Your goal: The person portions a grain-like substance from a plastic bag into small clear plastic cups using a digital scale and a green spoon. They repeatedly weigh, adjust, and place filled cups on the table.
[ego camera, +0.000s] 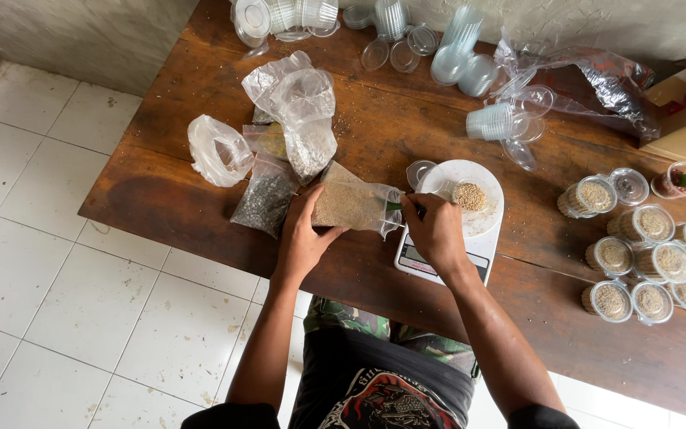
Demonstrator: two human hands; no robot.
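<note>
The left hand (pixel 302 238) gripped the bag of seeds (pixel 352 203) to keep it open; the right hand (pixel 436 232) pinched probably a green scoop (pixel 400 206) beside the scale (pixel 470 218).

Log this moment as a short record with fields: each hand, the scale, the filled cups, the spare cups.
left hand: holds a clear seed bag on the table
right hand: grips a green scoop at the bag's mouth
scale: white, carries a small cup of seeds
filled cups: clustered at the table's right end
empty cups: stacked and loose along the far edge
other bags: left of the seed bag
</note>
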